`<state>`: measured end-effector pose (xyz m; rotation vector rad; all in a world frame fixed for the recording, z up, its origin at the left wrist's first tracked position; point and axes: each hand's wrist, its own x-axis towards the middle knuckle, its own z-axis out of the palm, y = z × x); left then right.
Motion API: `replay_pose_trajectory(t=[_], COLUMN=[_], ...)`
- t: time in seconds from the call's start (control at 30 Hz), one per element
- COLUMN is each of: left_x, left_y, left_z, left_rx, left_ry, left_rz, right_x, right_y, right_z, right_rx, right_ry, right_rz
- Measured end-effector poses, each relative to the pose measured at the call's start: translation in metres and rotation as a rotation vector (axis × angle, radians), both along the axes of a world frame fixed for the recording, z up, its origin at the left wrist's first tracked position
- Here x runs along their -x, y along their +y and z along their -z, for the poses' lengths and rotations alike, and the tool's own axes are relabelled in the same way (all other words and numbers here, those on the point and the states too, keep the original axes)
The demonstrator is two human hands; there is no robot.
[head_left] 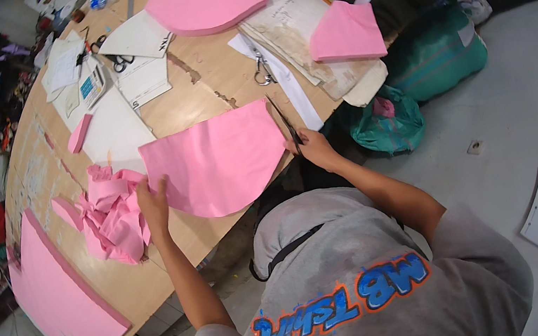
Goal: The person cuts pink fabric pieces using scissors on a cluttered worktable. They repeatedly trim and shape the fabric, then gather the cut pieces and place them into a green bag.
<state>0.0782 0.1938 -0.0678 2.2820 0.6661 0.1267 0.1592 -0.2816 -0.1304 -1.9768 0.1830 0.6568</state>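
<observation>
My right hand (pixel 314 147) gripped scissors (pixel 284 123), cutting pink fabric (pixel 215 163) at table (pixel 197 80) edge; left hand (pixel 152 200) lay open, pinning it. Best kept fabric flat, taut.

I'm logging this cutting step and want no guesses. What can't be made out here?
- Head view: right hand hides the scissors handles.
- Left hand covers the pink sheet edge.
- Far items by the calculator are too small.
- The pink stack runs into the dark fisheye rim.

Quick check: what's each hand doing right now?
Left hand: open, pressing on the pink fabric.
Right hand: closed on scissors at the fabric's edge.
</observation>
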Motion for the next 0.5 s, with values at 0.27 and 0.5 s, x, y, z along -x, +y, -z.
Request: replay_pose_trajectory(t=[0.27,0.5], left_x=[-0.072,-0.040], left_y=[-0.143,-0.248], left_z=[0.018,0.064], left_rx=[-0.002,-0.464], left_ry=[-0.326,-0.005], left_rz=[0.477,0.925], right_x=[0.084,0.110], right_y=[-0.066,-0.038], right_z=[-0.025,-0.026], right_rx=[0.139,0.163], right_ry=[0.078,-0.009], right_rz=[0.110,0.020])
